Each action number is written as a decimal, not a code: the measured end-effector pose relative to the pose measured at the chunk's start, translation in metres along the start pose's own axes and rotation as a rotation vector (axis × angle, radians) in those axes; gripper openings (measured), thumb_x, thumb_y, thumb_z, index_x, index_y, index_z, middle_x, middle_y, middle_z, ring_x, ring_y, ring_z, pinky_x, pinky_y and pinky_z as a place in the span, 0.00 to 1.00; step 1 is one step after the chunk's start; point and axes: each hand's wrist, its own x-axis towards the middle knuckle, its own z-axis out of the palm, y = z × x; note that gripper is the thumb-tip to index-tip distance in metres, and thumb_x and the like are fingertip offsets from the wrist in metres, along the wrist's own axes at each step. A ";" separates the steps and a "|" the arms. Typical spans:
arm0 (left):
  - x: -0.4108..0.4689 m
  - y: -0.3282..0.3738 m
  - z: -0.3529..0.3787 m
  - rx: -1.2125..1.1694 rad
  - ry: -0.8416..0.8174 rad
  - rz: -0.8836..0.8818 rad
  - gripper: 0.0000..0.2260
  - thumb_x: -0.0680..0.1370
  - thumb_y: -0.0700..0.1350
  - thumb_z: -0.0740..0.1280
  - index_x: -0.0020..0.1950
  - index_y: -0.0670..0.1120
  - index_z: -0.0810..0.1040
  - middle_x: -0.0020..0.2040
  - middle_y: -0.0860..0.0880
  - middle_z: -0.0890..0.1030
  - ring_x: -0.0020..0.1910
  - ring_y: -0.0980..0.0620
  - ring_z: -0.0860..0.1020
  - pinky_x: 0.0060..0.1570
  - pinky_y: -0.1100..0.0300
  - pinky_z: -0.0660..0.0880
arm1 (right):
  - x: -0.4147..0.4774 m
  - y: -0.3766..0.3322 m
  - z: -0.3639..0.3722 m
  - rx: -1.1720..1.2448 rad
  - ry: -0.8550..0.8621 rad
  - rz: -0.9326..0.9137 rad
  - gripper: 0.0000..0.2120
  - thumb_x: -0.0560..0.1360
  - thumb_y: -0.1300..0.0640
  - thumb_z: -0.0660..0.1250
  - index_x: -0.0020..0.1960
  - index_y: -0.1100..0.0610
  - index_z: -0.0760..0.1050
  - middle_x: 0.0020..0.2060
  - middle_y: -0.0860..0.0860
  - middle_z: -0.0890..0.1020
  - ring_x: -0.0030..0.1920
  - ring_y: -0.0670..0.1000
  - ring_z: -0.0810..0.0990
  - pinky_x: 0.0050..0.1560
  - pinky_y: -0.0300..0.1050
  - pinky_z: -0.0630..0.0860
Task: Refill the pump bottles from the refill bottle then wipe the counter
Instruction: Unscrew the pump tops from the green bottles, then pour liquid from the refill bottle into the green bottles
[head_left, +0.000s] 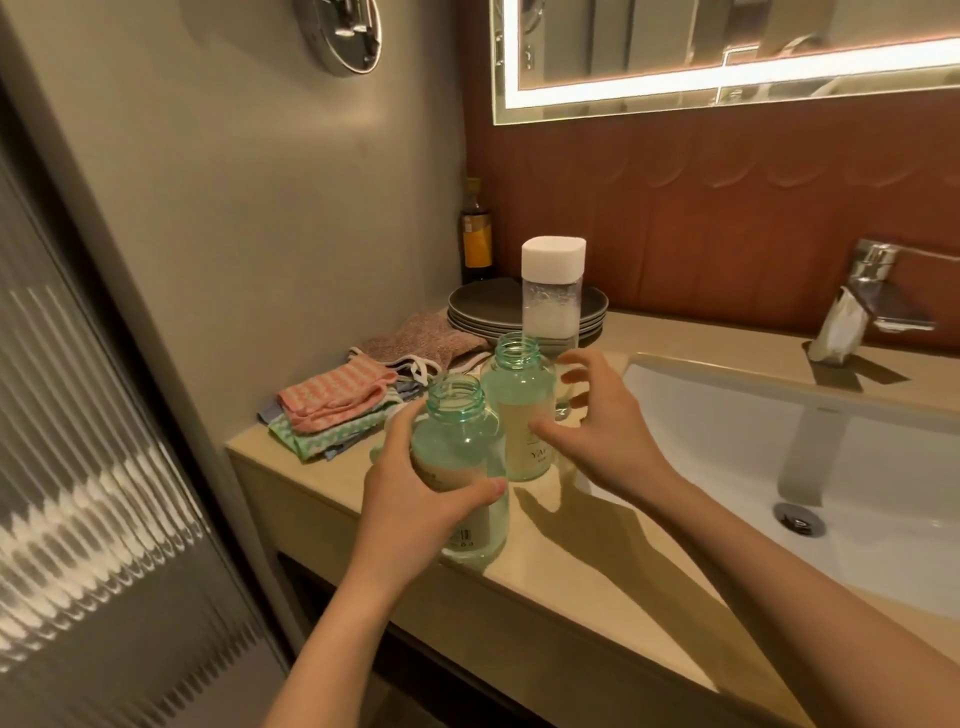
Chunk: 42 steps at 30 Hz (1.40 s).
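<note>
Two green see-through bottles without pumps stand open-topped on the beige counter (587, 566). My left hand (415, 493) grips the nearer bottle (460, 447) round its middle. The farther bottle (519, 400) stands just behind it. My right hand (597, 415) hovers beside that bottle with fingers spread, its thumb near the label, holding nothing. Behind both stands the refill bottle (552, 296), clear with a white cap and white liquid low inside. A pile of folded cloths (343, 402) lies to the left.
A stack of dark plates (483, 309) sits behind the refill bottle, with a dark bottle (476, 234) in the corner. The white sink basin (779, 467) and chrome tap (872, 291) are on the right. A ribbed glass door (93, 467) stands left.
</note>
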 end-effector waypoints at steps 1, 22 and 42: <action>0.000 0.000 0.004 -0.005 -0.002 0.000 0.35 0.59 0.49 0.81 0.58 0.68 0.66 0.54 0.65 0.75 0.52 0.71 0.74 0.49 0.72 0.73 | 0.001 0.002 0.003 0.038 -0.029 0.030 0.35 0.67 0.51 0.75 0.69 0.50 0.61 0.64 0.50 0.71 0.59 0.49 0.73 0.58 0.50 0.75; 0.018 -0.014 0.019 0.097 -0.011 0.018 0.43 0.65 0.48 0.79 0.74 0.57 0.59 0.64 0.58 0.71 0.62 0.60 0.70 0.52 0.72 0.68 | 0.009 0.024 0.002 0.330 -0.286 0.178 0.29 0.76 0.58 0.67 0.73 0.51 0.60 0.70 0.50 0.69 0.65 0.49 0.70 0.60 0.45 0.70; 0.015 -0.003 0.009 0.318 -0.094 0.029 0.54 0.58 0.60 0.77 0.66 0.77 0.38 0.71 0.63 0.56 0.75 0.54 0.50 0.72 0.41 0.56 | 0.112 0.028 0.011 0.440 -0.070 0.374 0.34 0.68 0.63 0.74 0.68 0.56 0.61 0.62 0.54 0.73 0.58 0.53 0.74 0.47 0.41 0.75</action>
